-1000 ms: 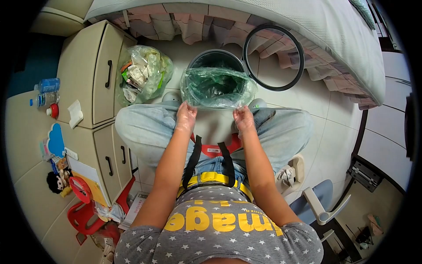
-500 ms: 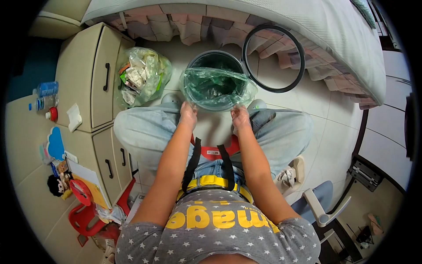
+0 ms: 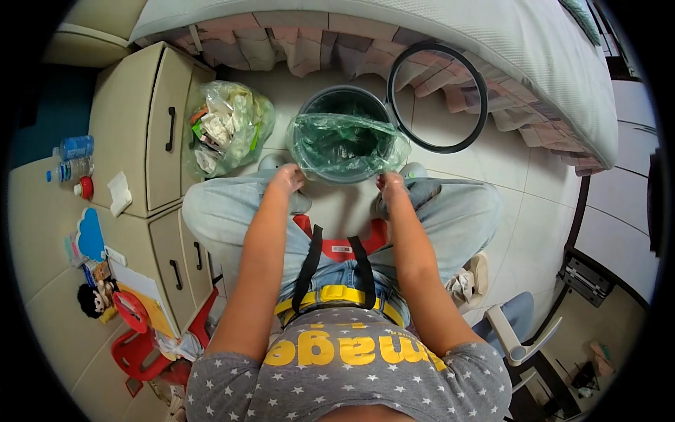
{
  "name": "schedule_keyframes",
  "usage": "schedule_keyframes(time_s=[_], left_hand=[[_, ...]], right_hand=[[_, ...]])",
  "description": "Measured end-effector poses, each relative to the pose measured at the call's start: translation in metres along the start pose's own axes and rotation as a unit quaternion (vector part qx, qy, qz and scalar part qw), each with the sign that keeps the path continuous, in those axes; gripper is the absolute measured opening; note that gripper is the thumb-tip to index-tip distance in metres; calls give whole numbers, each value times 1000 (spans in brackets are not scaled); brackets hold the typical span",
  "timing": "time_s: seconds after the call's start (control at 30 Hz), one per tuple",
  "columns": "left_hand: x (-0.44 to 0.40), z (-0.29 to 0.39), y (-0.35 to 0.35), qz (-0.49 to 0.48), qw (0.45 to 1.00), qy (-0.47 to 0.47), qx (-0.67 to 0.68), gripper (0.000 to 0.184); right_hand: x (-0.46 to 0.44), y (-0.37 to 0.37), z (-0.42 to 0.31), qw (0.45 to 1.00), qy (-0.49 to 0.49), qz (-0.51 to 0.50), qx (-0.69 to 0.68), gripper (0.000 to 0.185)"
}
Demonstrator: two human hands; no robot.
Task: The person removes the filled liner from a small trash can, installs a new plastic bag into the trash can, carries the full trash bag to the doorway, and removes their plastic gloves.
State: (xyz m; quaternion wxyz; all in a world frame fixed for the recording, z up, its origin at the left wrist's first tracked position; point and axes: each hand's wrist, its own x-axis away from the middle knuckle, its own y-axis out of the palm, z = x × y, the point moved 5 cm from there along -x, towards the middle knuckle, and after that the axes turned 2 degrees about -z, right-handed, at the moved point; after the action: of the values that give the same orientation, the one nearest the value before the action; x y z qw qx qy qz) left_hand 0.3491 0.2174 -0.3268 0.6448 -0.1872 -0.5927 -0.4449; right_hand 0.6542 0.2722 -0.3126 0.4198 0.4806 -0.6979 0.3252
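Note:
A dark grey trash bin (image 3: pixel 318 98) stands on the floor between my feet. A translucent green garbage bag (image 3: pixel 330 126) is draped over its mouth, covering the near part of the opening and rim. My left hand (image 3: pixel 287 178) is closed at the bag's near left edge, with the fingertips partly hidden. At the near right edge my right hand (image 3: pixel 391 186) pinches the bag's plastic. The bin's black ring (image 3: pixel 480 116) is swung out to the right and seems joined to the bin's side.
A tied-looking clear bag full of trash (image 3: pixel 228 130) sits left of the bin, against a beige cabinet (image 3: pixel 126 126). The bed (image 3: pixel 450 24) with its pleated skirt runs behind. I sit on a red stool (image 3: pixel 341 247). A chair's armrest (image 3: pixel 505 330) is at lower right.
My left hand has shifted a little to the left and my right hand slightly right, both still at the bag's near edge. The bin appears slightly lower in view.

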Motion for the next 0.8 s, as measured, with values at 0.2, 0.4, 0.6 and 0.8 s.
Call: schedule_keyframes(time_s=[0.2, 0.4, 0.6, 0.8], left_hand=[[11, 85, -25, 227, 950, 169, 131, 20], [45, 157, 15, 317, 801, 428, -272, 30], [55, 150, 76, 214, 688, 487, -493, 35], [42, 153, 71, 196, 705, 419, -538, 33]], right_hand=[[-118, -83, 27, 952, 19, 7, -306, 19], [24, -39, -60, 950, -227, 187, 104, 17], [112, 54, -122, 733, -535, 62, 416, 18], [58, 85, -144, 794, -467, -68, 383, 23]])
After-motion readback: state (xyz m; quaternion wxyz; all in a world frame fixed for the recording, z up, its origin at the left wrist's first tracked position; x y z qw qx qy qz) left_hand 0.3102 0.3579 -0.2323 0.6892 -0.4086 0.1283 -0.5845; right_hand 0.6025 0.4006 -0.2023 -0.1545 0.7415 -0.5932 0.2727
